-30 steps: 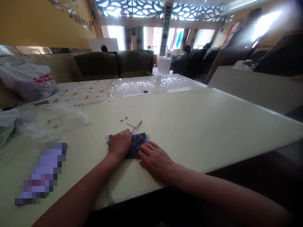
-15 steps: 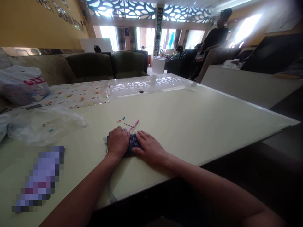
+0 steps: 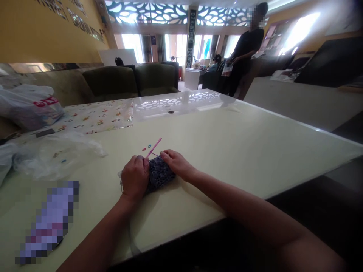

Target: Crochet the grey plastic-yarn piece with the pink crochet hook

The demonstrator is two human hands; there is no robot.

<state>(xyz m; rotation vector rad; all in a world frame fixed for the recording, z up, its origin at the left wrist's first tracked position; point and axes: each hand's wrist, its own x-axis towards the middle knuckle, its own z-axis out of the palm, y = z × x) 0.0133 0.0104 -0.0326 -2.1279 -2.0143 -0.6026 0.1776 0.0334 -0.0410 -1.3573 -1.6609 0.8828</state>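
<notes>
A dark grey-blue crocheted piece (image 3: 160,174) is held between my two hands just above or on the table; I cannot tell if it touches. My left hand (image 3: 134,174) is closed round its left side, covering that end. The fingers of my right hand (image 3: 176,164) are closed on its upper right edge. A pink crochet hook (image 3: 154,146) slants up beside my left fingertips; whether that hand grips it is unclear. Close to it a thin dark needle-like stick (image 3: 154,153) is partly hidden. Beyond lie a red stitch marker (image 3: 143,149) and a blue stitch marker (image 3: 149,146).
A clear plastic bag (image 3: 56,155) with small items lies left on the pale table (image 3: 227,151). Behind it are a filled white carrier bag (image 3: 34,105) and a patterned cover (image 3: 99,115). A blurred-out purple object (image 3: 51,223) lies front left. A person (image 3: 245,49) stands beyond the table.
My right hand, lying flat on the crocheted piece before, now grips its upper right edge. More of the piece shows, and my hands are farther apart. The person behind has shifted left.
</notes>
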